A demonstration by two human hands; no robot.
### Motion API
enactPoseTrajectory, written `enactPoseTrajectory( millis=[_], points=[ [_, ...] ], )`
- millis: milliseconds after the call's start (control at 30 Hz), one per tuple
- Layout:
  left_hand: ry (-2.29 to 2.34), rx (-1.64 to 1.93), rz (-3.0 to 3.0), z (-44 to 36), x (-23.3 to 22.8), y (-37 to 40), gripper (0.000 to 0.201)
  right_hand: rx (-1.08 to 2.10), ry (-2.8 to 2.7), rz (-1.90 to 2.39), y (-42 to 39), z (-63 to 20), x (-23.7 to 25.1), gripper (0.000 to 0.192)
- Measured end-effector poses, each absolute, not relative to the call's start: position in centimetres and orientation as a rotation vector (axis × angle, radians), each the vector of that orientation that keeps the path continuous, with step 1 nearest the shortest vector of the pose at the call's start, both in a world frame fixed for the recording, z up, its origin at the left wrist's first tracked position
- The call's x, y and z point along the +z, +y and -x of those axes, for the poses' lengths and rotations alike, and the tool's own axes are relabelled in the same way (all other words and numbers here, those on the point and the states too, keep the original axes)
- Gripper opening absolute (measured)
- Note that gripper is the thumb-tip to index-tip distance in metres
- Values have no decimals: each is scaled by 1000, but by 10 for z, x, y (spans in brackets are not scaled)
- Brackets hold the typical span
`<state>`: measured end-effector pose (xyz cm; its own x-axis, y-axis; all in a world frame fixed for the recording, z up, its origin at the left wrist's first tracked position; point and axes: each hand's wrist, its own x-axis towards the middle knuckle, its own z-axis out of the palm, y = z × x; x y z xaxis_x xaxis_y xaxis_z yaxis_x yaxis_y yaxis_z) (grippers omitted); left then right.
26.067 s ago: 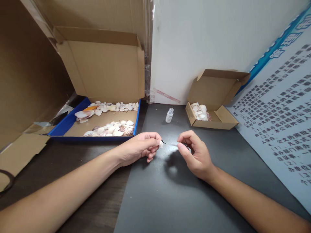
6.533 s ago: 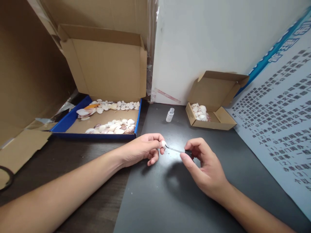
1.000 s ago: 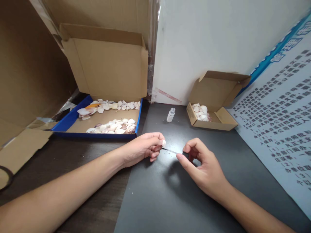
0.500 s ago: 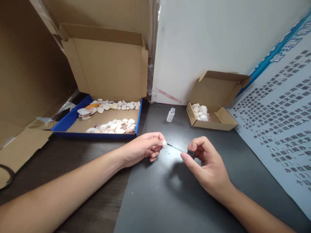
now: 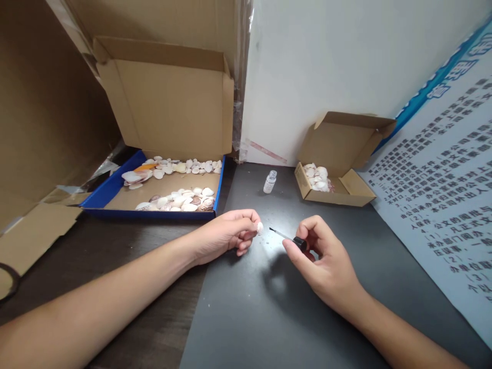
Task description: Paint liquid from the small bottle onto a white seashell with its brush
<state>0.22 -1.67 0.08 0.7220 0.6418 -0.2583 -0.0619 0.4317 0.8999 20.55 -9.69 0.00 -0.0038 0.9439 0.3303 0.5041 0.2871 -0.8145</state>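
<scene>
One shell (image 5: 260, 228) sits in left grip (image 5: 229, 231), brush (image 5: 298, 243) in right grip (image 5: 326, 257).

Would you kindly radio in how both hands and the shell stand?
Left hand pinching small shell. Right hand holding black-capped brush, tip apart from shell. Uncapped bottle standing beyond both hands. Nothing seen between brush tip and shell.

One head view, worn by the person, looking forward and down at a grey mat (image 5: 230, 328). Arms (image 5: 126, 292) enter near the lower corners (wide view, edges look stretched). Left hand (image 5: 232, 233) and right hand (image 5: 326, 261) sit around mid-frame, fairly near the lens. Blue box (image 5: 149, 214) and small box (image 5: 338, 199) are farther off; white panel (image 5: 326, 61) backs the scene, poster (image 5: 453, 205) runs off the right edge.
</scene>
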Motion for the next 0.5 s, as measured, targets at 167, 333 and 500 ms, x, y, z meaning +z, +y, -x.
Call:
enactPoseTrajectory(
  millis=[167, 333, 500],
  points=[
    [623, 469, -1053, -1, 0, -16, 15, 625, -1656, 1298, -96, -205, 0, 17],
    [635, 459, -1074, -2, 2, -18, 16, 618, -1627, 1297, -95, -205, 1, 17],
    [642, 451, -1083, -3, 4, -18, 17, 636, -1685, 1321, -96, -206, 0, 19]
  ],
)
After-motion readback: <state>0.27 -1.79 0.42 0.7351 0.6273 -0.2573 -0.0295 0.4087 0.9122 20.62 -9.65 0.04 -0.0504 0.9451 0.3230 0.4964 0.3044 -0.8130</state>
